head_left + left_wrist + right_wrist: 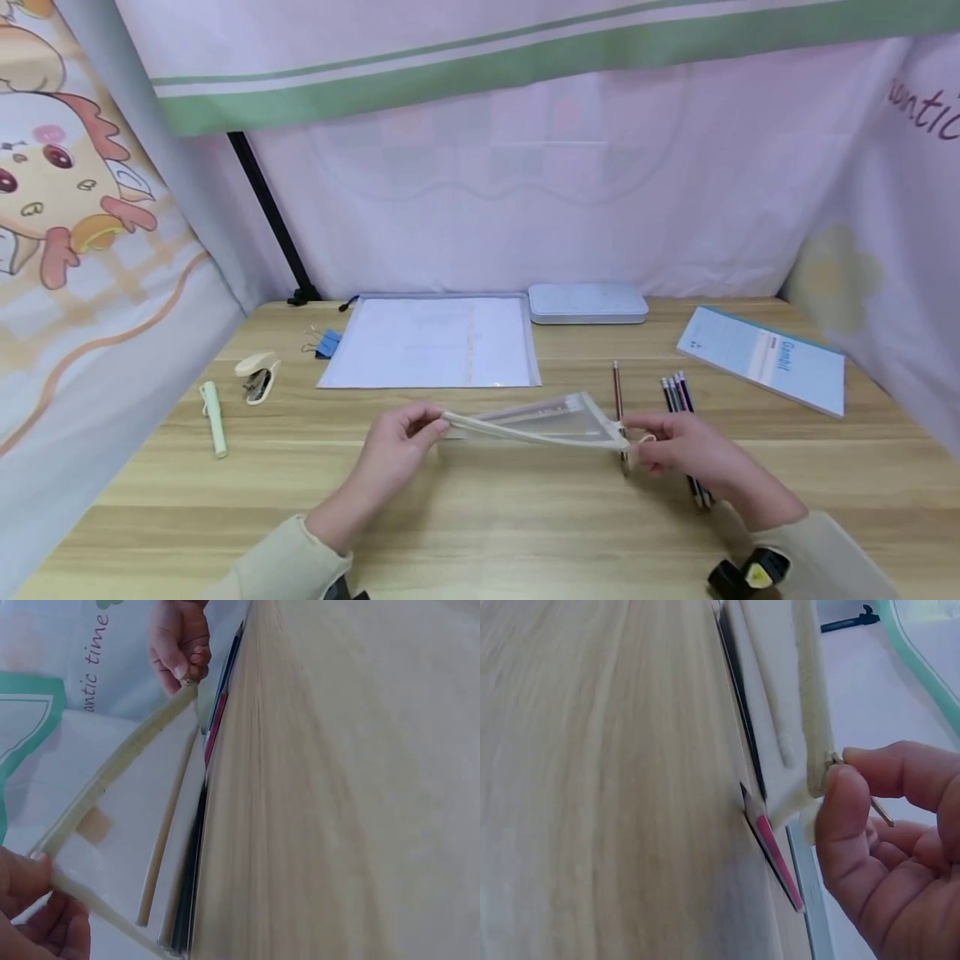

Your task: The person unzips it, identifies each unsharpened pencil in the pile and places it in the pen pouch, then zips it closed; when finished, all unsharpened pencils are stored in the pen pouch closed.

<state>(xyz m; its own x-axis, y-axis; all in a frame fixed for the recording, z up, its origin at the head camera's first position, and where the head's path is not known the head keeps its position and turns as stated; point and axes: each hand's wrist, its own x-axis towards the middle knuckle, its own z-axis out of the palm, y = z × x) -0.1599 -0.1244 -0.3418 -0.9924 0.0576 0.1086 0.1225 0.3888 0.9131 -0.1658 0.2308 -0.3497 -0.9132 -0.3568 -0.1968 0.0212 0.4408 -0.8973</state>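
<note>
We see a pale wood-grain worktop [480, 533] walled by soft pink curtains [525, 192]. Near the middle, our left hand [393, 454] pinches one end of a clear zip pouch [551, 421] with a cream fabric edge, and our right hand [686, 454] pinches its zipper end. Slim pencils [675, 392] lie just right; a flat plastic folder [431, 342] and a rounded white case [587, 303] lie farther off.

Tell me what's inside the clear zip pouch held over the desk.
The clear pouch, gripped by left hand and right hand, looks empty; the far corners are hidden.
</note>
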